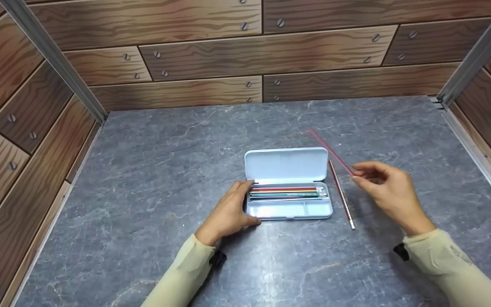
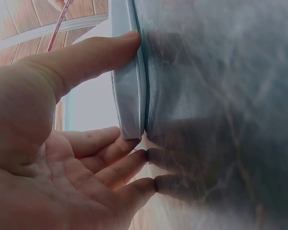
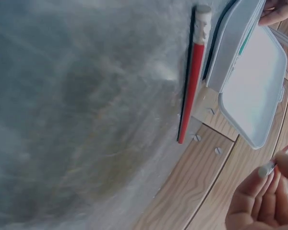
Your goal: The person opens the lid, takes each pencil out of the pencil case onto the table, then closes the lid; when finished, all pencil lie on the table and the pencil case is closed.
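Observation:
A light-blue pencil case (image 1: 286,164) stands with its lid up, several pencils (image 1: 286,192) lying in its rear compartment. My left hand (image 1: 227,212) holds the case at its left end, thumb on the front edge and fingers round the far left corner. To the right of the case, my right hand (image 1: 392,194) pinches a red pencil (image 1: 330,149) by its eraser end between thumb and fingers. That pencil slants up and away to the left, above the table. Between case and right hand, a second red pencil (image 1: 342,195) lies on the table, its white eraser toward me.
The grey marbled table (image 1: 151,170) carries all of this. Wood-patterned panels (image 1: 211,59) wall it in at the back and both sides, with metal posts (image 1: 53,55) at the corners. The front compartment of the case has a small divider.

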A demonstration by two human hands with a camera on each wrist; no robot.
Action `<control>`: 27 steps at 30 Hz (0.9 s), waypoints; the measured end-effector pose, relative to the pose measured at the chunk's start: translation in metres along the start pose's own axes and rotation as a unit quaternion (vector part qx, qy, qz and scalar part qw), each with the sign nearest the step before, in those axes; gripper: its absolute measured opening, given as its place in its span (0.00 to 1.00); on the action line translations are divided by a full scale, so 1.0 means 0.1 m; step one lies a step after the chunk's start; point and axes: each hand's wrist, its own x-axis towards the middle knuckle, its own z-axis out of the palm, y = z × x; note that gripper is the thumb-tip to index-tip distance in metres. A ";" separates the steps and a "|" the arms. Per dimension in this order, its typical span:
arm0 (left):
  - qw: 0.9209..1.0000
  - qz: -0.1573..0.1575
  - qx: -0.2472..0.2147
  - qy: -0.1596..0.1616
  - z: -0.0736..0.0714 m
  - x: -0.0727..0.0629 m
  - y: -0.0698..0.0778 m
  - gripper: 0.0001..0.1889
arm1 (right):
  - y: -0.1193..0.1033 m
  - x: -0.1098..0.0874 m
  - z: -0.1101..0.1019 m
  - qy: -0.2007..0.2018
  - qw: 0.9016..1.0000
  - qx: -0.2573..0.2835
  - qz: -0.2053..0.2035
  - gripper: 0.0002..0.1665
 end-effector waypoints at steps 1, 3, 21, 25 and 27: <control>1.000 0.000 0.000 0.000 0.00 0.00 0.00 0.55 | 0.02 -0.02 -0.02 0.006 1.000 -0.002 0.010 0.16; 1.000 -0.001 0.000 0.000 0.00 0.00 0.00 0.55 | 0.06 -0.05 -0.07 0.017 0.999 -0.014 0.027 0.16; 1.000 -0.014 -0.005 -0.006 0.02 0.00 0.00 0.56 | 0.26 -0.27 -0.22 -0.053 0.968 -0.189 0.157 0.19; 1.000 -0.015 -0.006 -0.003 0.01 0.00 0.01 0.57 | 0.22 -0.26 -0.17 -0.087 0.965 -0.192 0.158 0.18; 1.000 -0.012 -0.004 -0.002 0.02 -0.01 0.00 0.56 | 0.19 -0.26 -0.13 -0.103 0.963 -0.190 0.160 0.18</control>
